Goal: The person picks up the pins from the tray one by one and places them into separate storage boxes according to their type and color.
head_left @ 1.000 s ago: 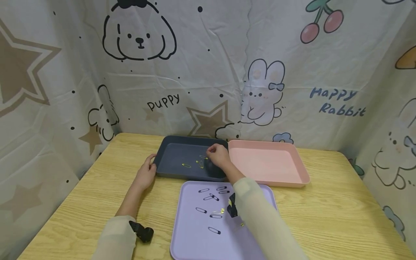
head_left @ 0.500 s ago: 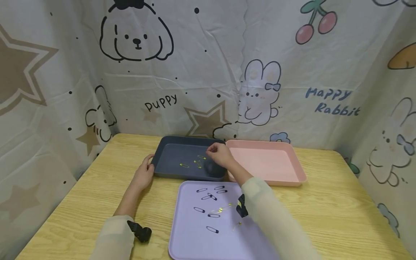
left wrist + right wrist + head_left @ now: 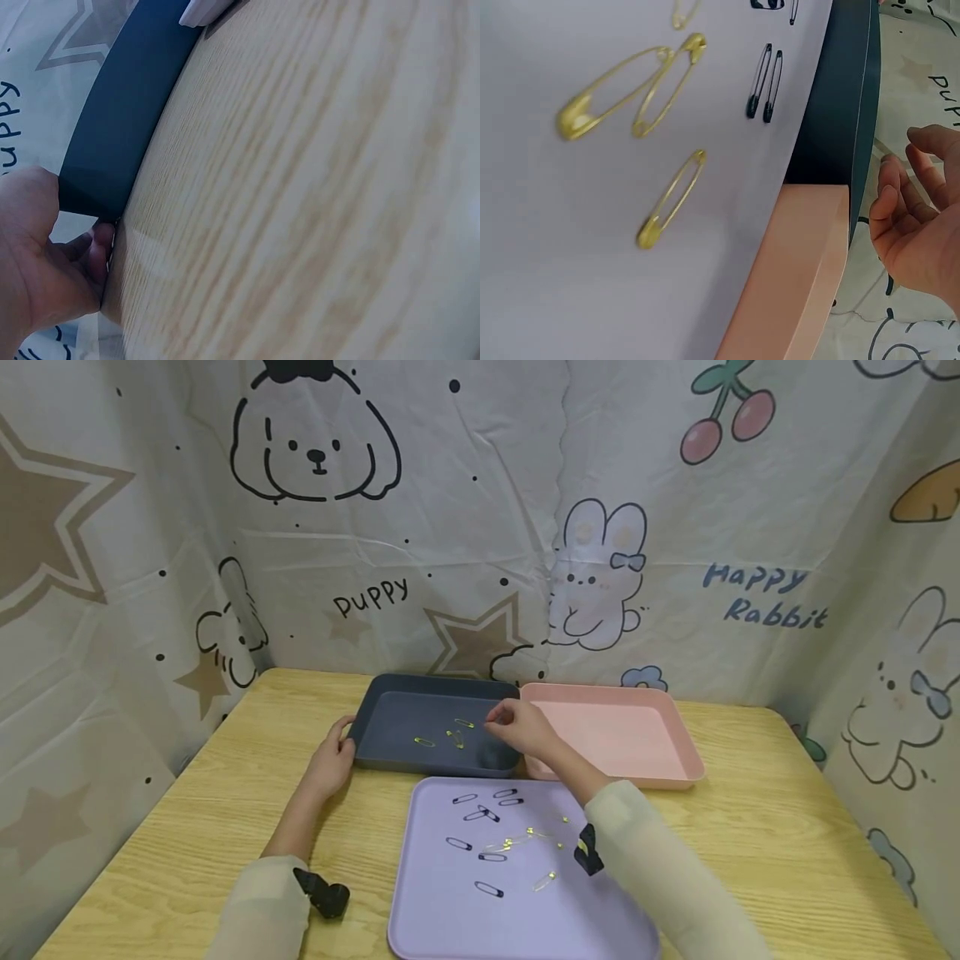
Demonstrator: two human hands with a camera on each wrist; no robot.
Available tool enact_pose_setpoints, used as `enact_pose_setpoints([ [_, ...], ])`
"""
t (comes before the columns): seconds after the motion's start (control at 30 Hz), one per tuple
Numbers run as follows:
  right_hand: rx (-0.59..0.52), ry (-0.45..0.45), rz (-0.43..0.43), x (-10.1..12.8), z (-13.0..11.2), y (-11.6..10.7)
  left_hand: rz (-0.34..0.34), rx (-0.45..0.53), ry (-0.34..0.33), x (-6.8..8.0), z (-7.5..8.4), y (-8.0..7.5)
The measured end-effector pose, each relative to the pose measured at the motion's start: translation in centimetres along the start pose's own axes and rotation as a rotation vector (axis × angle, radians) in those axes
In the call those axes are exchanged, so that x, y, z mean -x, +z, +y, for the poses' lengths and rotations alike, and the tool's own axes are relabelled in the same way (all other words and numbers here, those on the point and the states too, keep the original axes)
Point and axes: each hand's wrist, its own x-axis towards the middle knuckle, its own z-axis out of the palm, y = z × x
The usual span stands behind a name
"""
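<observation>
Nearest, at the desk's front edge, the lilac tray (image 3: 450, 927) carries the unsorted safety pins: black pins (image 3: 480, 814) toward its far left part, gold pins (image 3: 525, 839) near its middle. The right-wrist view shows three gold pins (image 3: 630, 97) lying flat, two of them overlapping. To lift one well, it seems best to pinch a single pin by its clasp end, so the overlapping pair does not come up together.

Behind it, the dark tray (image 3: 390, 752) already holds a few gold pins (image 3: 453, 735); the pink tray (image 3: 675, 735) beside it, on the right, shows none. The left hand (image 3: 330, 764) grips the dark tray's left rim, thumb curled over the wall, which should keep the tray from sliding. The right hand (image 3: 521, 727) hovers over the dark tray's right edge, fingers loosely bent and apart, holding nothing visible. Its next reach probably goes best with fingertips low and close together.
</observation>
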Motion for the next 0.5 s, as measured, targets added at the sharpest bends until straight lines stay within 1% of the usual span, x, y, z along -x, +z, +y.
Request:
enact_pose_setpoints([
  [0.23,-0.016,0.010,-0.026,1.7,0.4,-0.8,0.003,0.010,0.001,-0.2,0.1,0.2],
  [0.5,-0.022,-0.048,-0.038,3.7,1.2,-1.7,-0.003,0.012,-0.006,0.0,0.1,0.0],
])
